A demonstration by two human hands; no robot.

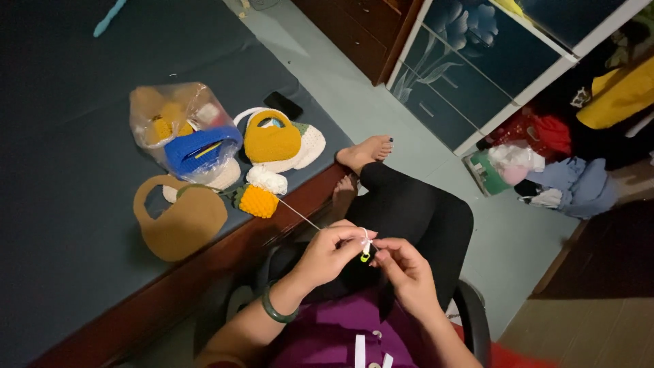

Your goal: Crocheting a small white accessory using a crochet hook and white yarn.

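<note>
The person is sitting beside a big dark blue mat point(61, 136) that is lying on a wooden platform, out past the left hand point(327, 255). That hand is pinching a small white crochet piece point(366, 240) from one side. The right hand point(407, 269) is pinching it from the other side, fingers curled in tight. The little piece is sitting right between both hands, above the lap. A tiny yellow-green clip point(365, 257) is hanging just under it.

A thin white yarn point(300, 212) is running from the hands up to a white ball of yarn point(266, 180) on the mat. It is looking stretched. If the hands pull too hard, the ball could roll off the edge, or the stitches could come loose. The clip could slip and drop too, because it is so small.

Farther from the left hand are a brown bag shape point(182, 221), a clear plastic bag point(180, 126) with blue and yellow things inside, a yellow and white bag point(281, 142), and an orange knitted piece point(259, 201). A black phone point(283, 105) is lying beyond them. Nothing is blocking the hands.
</note>
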